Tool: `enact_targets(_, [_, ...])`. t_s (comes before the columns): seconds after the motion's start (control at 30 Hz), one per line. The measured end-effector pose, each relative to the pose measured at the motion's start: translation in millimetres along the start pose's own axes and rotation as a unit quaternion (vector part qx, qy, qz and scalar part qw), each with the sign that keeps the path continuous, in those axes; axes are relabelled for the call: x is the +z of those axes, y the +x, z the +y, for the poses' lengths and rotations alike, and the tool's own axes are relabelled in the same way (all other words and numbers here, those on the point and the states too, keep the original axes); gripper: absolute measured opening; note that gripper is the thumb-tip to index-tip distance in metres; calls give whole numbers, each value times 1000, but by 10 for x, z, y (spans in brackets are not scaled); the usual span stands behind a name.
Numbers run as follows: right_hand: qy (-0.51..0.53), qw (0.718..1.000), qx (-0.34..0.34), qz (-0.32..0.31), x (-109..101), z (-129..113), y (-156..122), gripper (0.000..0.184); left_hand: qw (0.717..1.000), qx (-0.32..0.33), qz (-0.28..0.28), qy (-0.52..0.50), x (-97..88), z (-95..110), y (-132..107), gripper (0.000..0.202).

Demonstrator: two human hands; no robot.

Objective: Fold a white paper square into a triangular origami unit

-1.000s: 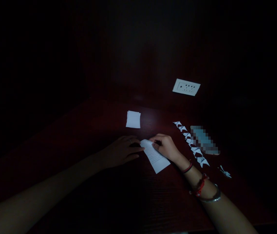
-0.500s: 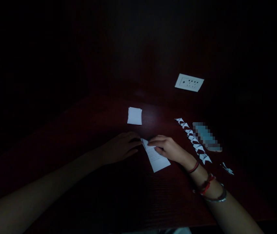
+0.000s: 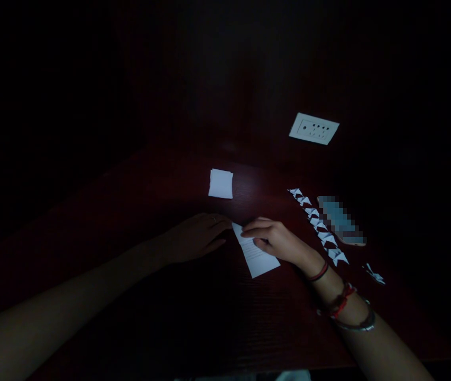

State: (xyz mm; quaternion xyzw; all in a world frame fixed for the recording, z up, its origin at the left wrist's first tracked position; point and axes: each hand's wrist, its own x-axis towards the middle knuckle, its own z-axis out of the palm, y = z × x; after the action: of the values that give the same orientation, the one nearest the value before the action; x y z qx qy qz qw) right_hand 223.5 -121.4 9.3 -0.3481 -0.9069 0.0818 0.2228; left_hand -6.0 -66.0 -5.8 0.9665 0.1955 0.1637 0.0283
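Observation:
A white sheet of paper [image 3: 260, 263] with lines of print lies at a slant on the dark red table, its upper part folded over. My right hand [image 3: 275, 239] presses on the upper half with its fingers, thumb tucked close beneath them, and covers part of the fold. At the far left corner, my left hand [image 3: 199, 238] reaches the paper with its fingertips. Its fingers are stretched out and the thumb stands apart; deep shadow dims this hand. Beyond both hands sits a small stack of square white papers [image 3: 221, 184].
Several small folded paper pieces [image 3: 312, 212] form a slanting row to the right. Beside them lies a phone [image 3: 340, 219] with a blurred screen. Another small folded paper [image 3: 375, 274] rests nearer the right forearm. A white socket plate [image 3: 314, 128] is on the wall behind.
The strip of print at the sheet's upper left edge no longer shows; the folded part there now looks plain white. My left fingertips have drawn up to the corner. The view has shifted slightly.

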Motion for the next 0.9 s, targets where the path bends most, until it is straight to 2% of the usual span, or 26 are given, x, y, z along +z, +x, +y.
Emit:
enact_targets(0.1, [10,1000,3,4,0,10,-1,35,1000,-6,1,4,6,-5,-3,36])
enact_targets(0.7, [22,1000,3,2,11,36,8,35,999,22,25,35,57,-45,-11,31])
enact_targets(0.9, [33,999,12,9,19,38,5,34,999,11,21,30,46,-40,-21,32])
